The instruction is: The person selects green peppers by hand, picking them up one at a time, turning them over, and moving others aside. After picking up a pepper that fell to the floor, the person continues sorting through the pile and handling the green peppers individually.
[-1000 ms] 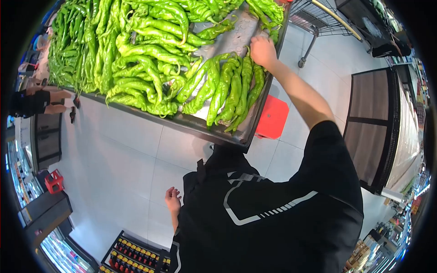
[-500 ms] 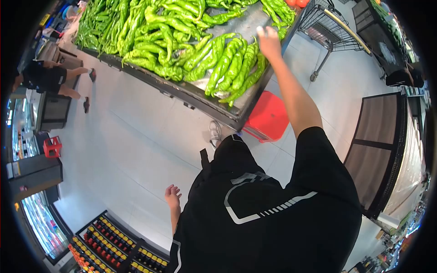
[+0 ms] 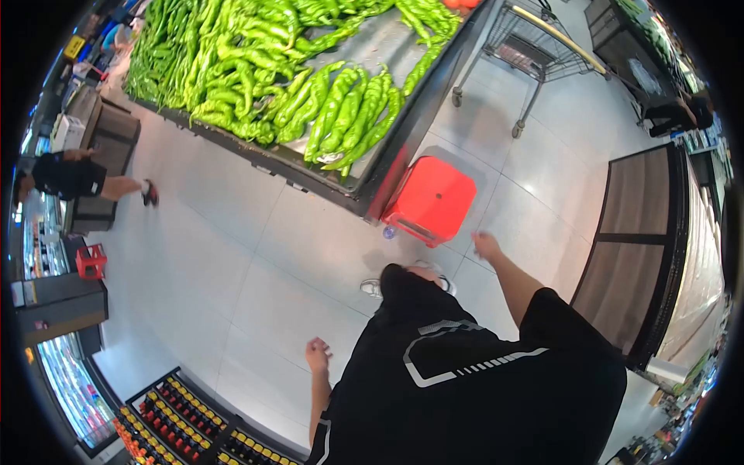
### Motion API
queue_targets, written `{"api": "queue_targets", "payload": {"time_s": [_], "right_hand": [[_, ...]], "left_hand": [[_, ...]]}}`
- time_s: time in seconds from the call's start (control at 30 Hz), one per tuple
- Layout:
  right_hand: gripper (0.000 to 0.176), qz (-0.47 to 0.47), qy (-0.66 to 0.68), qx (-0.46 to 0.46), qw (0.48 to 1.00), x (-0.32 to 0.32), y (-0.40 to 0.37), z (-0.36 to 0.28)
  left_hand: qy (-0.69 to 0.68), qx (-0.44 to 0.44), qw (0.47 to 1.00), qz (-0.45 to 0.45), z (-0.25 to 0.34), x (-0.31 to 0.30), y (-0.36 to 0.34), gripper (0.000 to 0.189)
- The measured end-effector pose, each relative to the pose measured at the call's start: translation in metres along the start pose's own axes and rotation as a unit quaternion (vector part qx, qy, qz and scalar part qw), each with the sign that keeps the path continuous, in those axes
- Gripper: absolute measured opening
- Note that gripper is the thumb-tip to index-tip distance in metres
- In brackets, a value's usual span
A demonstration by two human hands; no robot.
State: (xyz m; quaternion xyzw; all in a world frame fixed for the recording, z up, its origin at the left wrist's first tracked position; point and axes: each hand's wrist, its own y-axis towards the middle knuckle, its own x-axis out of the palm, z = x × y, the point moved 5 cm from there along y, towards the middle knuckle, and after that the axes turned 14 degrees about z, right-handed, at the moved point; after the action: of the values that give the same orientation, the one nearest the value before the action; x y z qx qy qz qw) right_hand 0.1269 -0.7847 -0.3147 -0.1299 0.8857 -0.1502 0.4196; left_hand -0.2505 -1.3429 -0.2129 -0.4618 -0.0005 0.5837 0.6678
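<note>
My left hand (image 3: 318, 353) hangs low beside my body over the tiled floor. Its fingers are loosely apart, and nothing shows in it. My right hand (image 3: 487, 246) is just right of a red plastic stool (image 3: 438, 198), apart from it. Its fingers look curled in, with no item visible between them, though it is slightly blurred. Ahead, long green peppers (image 3: 341, 116) lie in rows and heaps on a dark-edged display stand (image 3: 310, 198). A bare metal-looking patch (image 3: 372, 46) shows among them. Neither hand touches the peppers.
Beyond the stand's right side is a shopping cart (image 3: 531, 50). A dark panelled unit (image 3: 635, 256) borders the right. Shelves of yellow-capped bottles (image 3: 178, 418) stand at lower left. Another person (image 3: 74, 174) is at far left, near a small red stool (image 3: 91, 262).
My right hand has drawn back from the peppers and dropped to beside the red stool. My body has shifted, and the stand now sits further left in view. The other person has moved.
</note>
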Motion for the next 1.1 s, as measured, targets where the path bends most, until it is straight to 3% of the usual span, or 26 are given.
{"api": "queue_targets", "payload": {"time_s": [0.03,0.07,0.1,0.13,0.2,0.27,0.33,0.37,0.4,0.47,0.53,0.57,0.6,0.73,0.83,0.93,1.0,1.1], "right_hand": [[0.063,-0.159,-0.116,0.117,0.973,-0.013,-0.021,0.024],[0.07,-0.121,-0.023,0.252,0.96,-0.025,-0.047,0.05],[0.069,-0.095,0.03,0.283,0.954,-0.045,-0.062,0.061],[0.068,-0.072,0.079,0.313,0.944,-0.069,-0.072,0.072],[0.065,-0.051,0.12,0.314,0.94,-0.125,-0.069,0.087],[0.061,0.004,0.188,0.316,0.93,-0.189,-0.05,0.103],[0.058,0.061,0.241,0.29,0.924,-0.253,-0.024,0.128],[0.057,0.093,0.241,0.285,0.923,-0.283,-0.013,0.143],[0.056,0.125,0.241,0.278,0.921,-0.311,-0.001,0.159],[0.052,0.128,0.231,0.323,0.909,-0.35,0.02,0.21],[0.046,0.121,0.193,0.345,0.91,-0.39,0.022,0.231],[0.045,0.126,0.214,0.336,0.908,-0.409,0.019,0.234],[0.045,0.133,0.239,0.318,0.908,-0.428,0.029,0.225],[0.04,0.115,0.265,0.293,0.912,-0.471,0.083,0.2],[0.038,0.162,0.275,0.279,0.906,-0.485,0.118,0.196],[0.034,0.082,0.268,0.23,0.932,-0.484,0.15,0.17],[0.034,0.035,0.246,0.224,0.942,-0.486,0.169,0.158],[0.031,0.059,0.234,0.241,0.94,-0.489,0.214,0.174]], "left_hand": [[0.023,-0.007,1.0,-0.011,-0.016,0.005,-0.009,0.025],[0.181,0.171,0.962,-0.108,-0.078,0.013,0.02,0.023],[0.498,0.403,0.747,-0.178,-0.134,0.04,0.039,0.032],[0.557,0.37,0.707,-0.23,-0.154,0.047,0.02,0.031],[0.596,0.278,0.703,-0.271,-0.163,0.06,-0.011,0.032],[0.629,0.248,0.673,-0.3,-0.152,0.088,-0.037,0.034],[0.672,0.296,0.595,-0.327,-0.135,0.139,-0.046,0.037],[0.693,0.362,0.534,-0.321,-0.117,0.176,-0.044,0.039],[0.631,0.356,0.605,-0.331,-0.069,0.198,-0.047,0.033],[0.667,0.449,0.546,-0.234,-0.041,0.299,-0.024,0.03],[0.557,0.398,0.717,-0.128,0.077,0.362,-0.082,0.029],[0.469,0.442,0.752,-0.137,0.135,0.397,-0.125,0.03],[0.315,0.288,0.9,-0.09,0.193,0.422,-0.178,0.034],[0.172,0.395,0.896,-0.109,0.319,0.533,-0.282,0.035],[0.037,0.436,0.895,-0.09,0.384,0.555,-0.314,0.031],[-0.06,0.421,0.905,-0.025,0.472,0.542,-0.35,0.025],[-0.122,0.452,0.883,0.022,0.506,0.556,-0.301,0.024],[-0.186,0.397,0.898,0.045,0.585,0.564,-0.27,0.024]]}}
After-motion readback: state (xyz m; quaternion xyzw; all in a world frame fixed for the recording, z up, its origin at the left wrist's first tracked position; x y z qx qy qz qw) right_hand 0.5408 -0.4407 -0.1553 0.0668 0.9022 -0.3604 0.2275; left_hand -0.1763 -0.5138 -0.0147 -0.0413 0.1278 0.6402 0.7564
